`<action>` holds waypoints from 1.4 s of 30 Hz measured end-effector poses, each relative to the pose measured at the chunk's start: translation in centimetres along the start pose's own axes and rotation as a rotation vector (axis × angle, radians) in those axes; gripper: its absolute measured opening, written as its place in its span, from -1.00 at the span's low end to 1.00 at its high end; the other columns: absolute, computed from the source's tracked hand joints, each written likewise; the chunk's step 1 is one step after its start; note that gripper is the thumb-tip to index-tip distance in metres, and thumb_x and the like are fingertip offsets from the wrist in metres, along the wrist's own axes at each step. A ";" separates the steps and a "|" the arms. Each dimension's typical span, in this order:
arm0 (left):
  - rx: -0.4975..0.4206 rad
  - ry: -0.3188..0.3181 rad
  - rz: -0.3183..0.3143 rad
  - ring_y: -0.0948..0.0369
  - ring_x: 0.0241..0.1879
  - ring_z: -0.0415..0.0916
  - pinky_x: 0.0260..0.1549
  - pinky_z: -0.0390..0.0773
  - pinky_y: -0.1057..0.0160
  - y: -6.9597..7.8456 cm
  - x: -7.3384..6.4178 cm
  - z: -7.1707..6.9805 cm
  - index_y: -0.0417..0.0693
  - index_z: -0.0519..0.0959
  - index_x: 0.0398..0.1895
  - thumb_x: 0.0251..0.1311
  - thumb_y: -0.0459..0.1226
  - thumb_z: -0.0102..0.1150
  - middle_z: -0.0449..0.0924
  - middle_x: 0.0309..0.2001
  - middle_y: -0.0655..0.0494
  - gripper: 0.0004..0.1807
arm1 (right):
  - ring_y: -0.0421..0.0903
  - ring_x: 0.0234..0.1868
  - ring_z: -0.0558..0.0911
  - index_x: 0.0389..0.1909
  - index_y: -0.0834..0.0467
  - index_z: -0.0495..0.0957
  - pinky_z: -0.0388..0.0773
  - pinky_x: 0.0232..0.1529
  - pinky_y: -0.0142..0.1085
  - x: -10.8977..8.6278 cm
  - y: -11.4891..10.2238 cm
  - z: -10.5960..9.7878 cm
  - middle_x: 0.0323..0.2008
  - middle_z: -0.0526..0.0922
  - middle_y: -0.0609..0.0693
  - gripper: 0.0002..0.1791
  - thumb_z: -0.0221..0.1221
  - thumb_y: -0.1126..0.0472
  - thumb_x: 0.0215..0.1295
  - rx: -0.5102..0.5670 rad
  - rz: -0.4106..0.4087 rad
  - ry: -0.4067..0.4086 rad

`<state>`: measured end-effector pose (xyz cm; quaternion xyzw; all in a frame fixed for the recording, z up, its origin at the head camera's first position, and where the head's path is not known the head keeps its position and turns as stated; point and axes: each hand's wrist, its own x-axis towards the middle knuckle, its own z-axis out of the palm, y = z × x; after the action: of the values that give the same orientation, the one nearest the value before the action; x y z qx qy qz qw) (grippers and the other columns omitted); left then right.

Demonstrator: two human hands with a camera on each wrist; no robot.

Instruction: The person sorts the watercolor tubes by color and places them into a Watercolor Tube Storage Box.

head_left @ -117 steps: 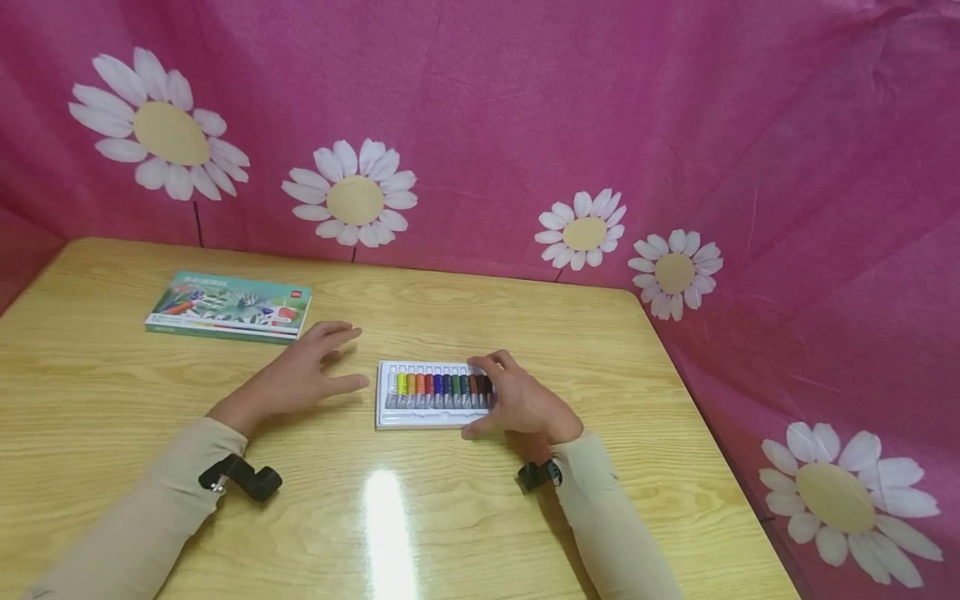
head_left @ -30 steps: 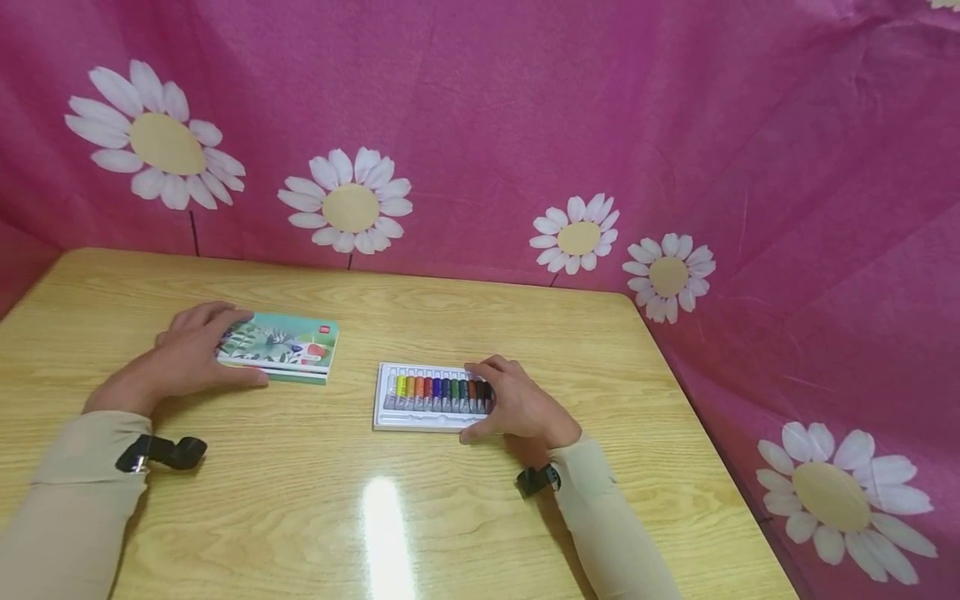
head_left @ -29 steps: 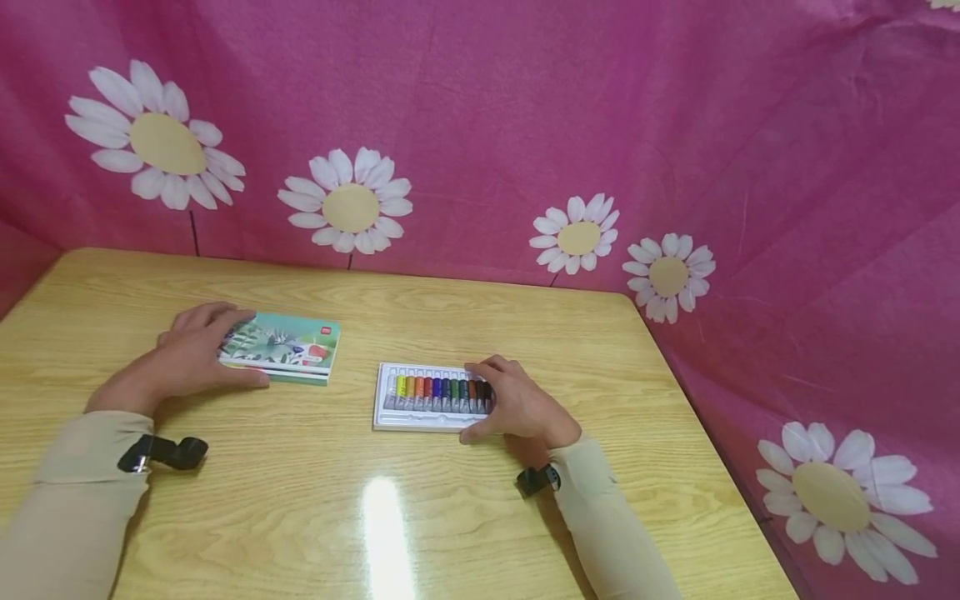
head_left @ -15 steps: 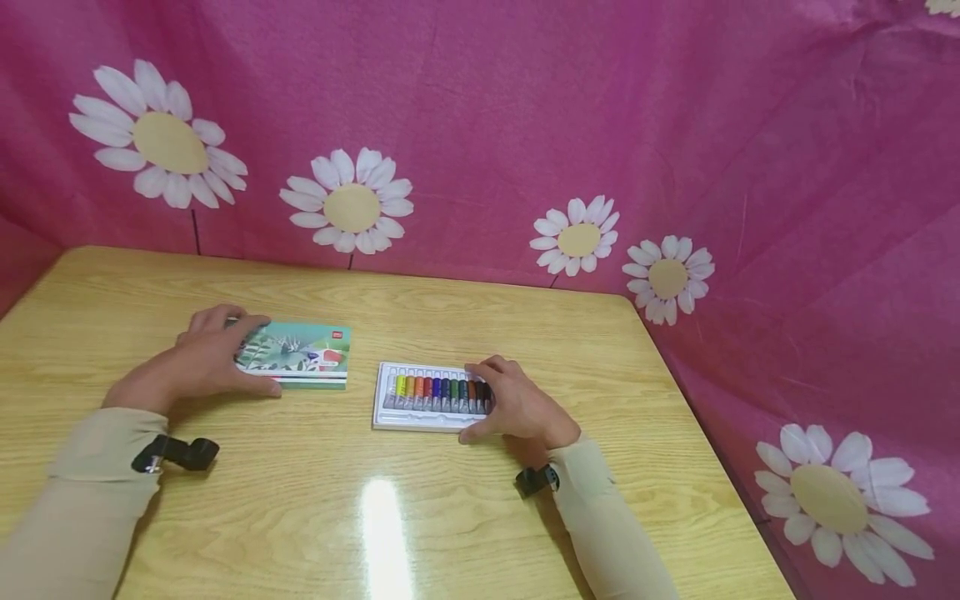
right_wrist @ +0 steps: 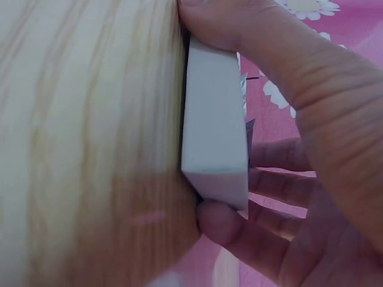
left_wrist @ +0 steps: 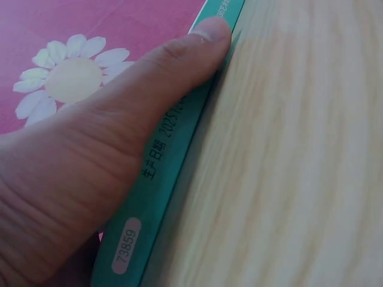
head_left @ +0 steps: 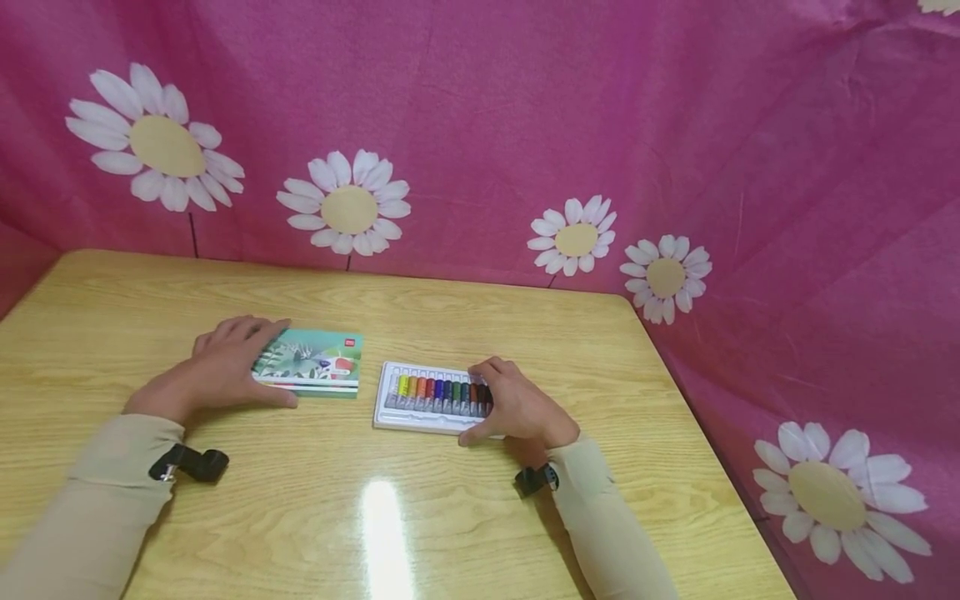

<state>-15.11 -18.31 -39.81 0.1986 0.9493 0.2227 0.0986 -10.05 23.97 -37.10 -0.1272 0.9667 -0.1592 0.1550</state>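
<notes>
My left hand (head_left: 232, 367) grips the left part of a flat green paint box (head_left: 318, 362) with printed plants, thumb on its near side, fingers over the far side. In the left wrist view the thumb presses the box's green side (left_wrist: 152, 173), which bears printed characters. A white plastic tray (head_left: 420, 421) holds a row of coloured paint tubes (head_left: 438, 394) just right of the box, with a small gap between. My right hand (head_left: 521, 408) holds the tray's right end between thumb and fingers, covering that end. The right wrist view shows the tray's white end wall (right_wrist: 215, 113) between them.
Both things are on a wooden table (head_left: 300, 517), backed by a pink cloth (head_left: 465, 108) with printed daisies. A bright light reflection (head_left: 386, 533) lies on the near tabletop. The table's right edge runs alongside the cloth.
My left hand, earlier apart from the box, took hold of it and has moved it rightward and nearer, closer to the tray. The right hand stays on the tray, now turned slightly.
</notes>
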 end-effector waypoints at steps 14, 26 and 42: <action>0.039 0.029 0.056 -0.23 0.34 0.13 0.20 0.18 -0.36 0.5 0.1 0.4 -0.08 0.26 0.53 -0.23 0.50 0.42 0.28 0.39 -0.27 0.32 | -0.06 0.25 0.36 0.55 -0.04 0.31 0.58 0.30 -0.11 0.1 0.1 0.2 0.37 0.38 -0.02 0.20 0.58 -0.31 -0.16 -0.010 -0.008 0.006; 0.005 -0.010 0.074 -0.16 0.36 0.14 0.31 0.14 -0.34 1.5 -0.1 0.4 -0.07 0.26 0.53 -0.26 0.48 0.45 0.26 0.44 -0.20 0.33 | -0.08 0.20 0.39 0.48 -0.05 0.37 0.62 0.22 -0.15 0.1 0.3 0.4 0.26 0.42 -0.04 0.16 0.58 -0.35 -0.20 0.002 -0.017 0.046; 0.007 -0.012 0.088 -0.14 0.35 0.14 0.25 0.16 -0.27 2.0 -0.1 0.7 -0.09 0.27 0.52 -0.26 0.46 0.46 0.29 0.41 -0.18 0.32 | -0.09 0.19 0.41 0.47 -0.03 0.38 0.62 0.23 -0.13 0.3 0.6 0.6 0.26 0.42 -0.03 0.19 0.56 -0.40 -0.23 0.040 -0.013 0.062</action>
<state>-14.20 -16.44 -39.46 0.2420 0.9398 0.2223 0.0938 -10.21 24.27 -37.86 -0.1257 0.9668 -0.1832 0.1265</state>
